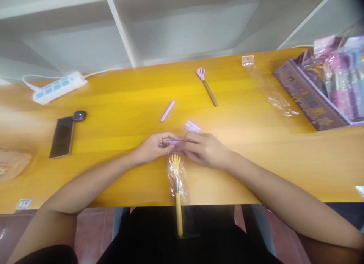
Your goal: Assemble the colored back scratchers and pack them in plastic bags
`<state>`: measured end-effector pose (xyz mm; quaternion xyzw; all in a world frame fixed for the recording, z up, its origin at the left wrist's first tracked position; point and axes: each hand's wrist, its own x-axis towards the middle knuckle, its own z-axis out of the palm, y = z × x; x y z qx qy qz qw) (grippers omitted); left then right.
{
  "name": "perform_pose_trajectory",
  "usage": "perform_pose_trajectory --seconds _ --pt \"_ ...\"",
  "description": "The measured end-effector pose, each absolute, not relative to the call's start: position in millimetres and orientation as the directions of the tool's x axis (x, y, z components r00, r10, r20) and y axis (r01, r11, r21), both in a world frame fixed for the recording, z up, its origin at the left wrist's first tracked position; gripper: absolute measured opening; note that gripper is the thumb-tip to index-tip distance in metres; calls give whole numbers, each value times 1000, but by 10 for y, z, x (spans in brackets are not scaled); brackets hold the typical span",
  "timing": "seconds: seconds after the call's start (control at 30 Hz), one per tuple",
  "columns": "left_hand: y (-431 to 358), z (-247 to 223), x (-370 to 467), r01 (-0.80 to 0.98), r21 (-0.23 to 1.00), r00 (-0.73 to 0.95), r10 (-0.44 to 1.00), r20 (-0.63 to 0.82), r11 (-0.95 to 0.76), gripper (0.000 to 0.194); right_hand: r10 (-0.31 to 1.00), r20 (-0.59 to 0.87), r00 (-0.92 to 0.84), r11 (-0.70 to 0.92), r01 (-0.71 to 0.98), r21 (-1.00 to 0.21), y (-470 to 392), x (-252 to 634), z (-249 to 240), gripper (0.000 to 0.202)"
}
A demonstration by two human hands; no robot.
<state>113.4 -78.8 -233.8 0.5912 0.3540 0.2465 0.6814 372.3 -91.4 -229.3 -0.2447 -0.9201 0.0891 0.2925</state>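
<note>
A yellow back scratcher with a hand-shaped head, a metal neck and a long rounded handle (pixel 178 199) lies inside a clear, crinkled plastic sleeve (pixel 184 182), its lower end reaching past the near edge of the yellow wood-topped desk (pixel 127 108). At the scratcher's head end, both hands meet on a small purple printed header card (pixel 174 142). The left hand (pixel 158 147) is nearly closed, thumb and fingers pinching the card's left part; the right hand (pixel 205 150) has its fingers bunched on the right part, though they hide their exact grip.

As to progress, the yellow scratcher is in its sleeve, and whether the header card is sealed or parted cannot be told. Beyond the yellow scratcher's head lie a loose purple-and-white printed card (pixel 192 126), a short lilac rod (pixel 167 111) and, farther off to the right, a lilac hand-shaped head on a slim brownish shaft (pixel 209 90); these are bare of wrapping. A flat clear plastic wrapper with a pale top (pixel 263 82) lies farther to the scratcher's right, seemingly with nothing inside. Beyond that wrapper, at the scratcher's far right, a purple patterned open box (pixel 304 95) holds a pile of plastic-wrapped items (pixel 339 74), apparently unhandled stock.
</note>
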Motion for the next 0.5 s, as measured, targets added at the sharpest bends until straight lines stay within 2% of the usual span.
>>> perform_pose_trajectory --seconds 0.27,0.5 --pt "-780 -2346 1133 67 976 628 751 -202 206 32 581 440 -684 808 420 -413 -921 3737 -2257 23" --pt "-780 -2326 1125 95 980 619 761 -195 174 32 593 442 -673 799 422 -429 -926 3738 -2247 24"
